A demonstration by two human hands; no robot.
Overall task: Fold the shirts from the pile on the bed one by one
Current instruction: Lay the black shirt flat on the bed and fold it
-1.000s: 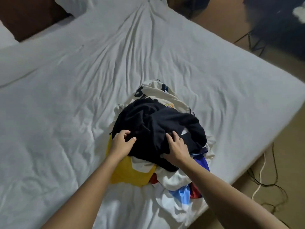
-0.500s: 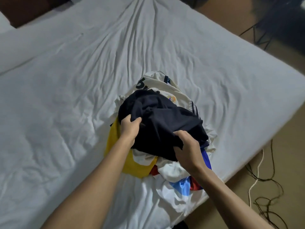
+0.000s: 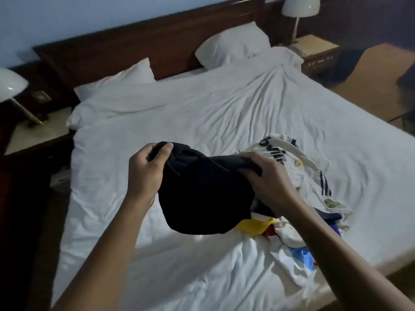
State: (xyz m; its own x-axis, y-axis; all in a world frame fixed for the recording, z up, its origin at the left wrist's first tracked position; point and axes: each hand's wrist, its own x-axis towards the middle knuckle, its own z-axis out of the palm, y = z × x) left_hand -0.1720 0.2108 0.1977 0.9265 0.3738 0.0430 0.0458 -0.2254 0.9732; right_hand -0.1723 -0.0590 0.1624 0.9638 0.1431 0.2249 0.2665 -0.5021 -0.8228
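Note:
A dark navy shirt (image 3: 202, 194) hangs bunched in the air above the white bed (image 3: 179, 122). My left hand (image 3: 146, 171) grips its upper left edge, thumb on top. My right hand (image 3: 267, 178) grips its upper right edge. Behind and under my right arm lies the pile (image 3: 298, 194): a white jersey with black letters on top, with yellow, red and blue cloth showing beneath. The shirt's lower part covers the pile's left side.
Two white pillows (image 3: 233, 46) lean on a dark wooden headboard (image 3: 134, 39). A nightstand with a lamp (image 3: 13, 90) stands at the left, another lamp (image 3: 299, 10) at the far right. The bed's right edge drops to a brown floor.
Both hands have lifted the dark shirt off the pile and carried it up and to the left. My head has tilted up, bringing the headboard, pillows and lamps into view.

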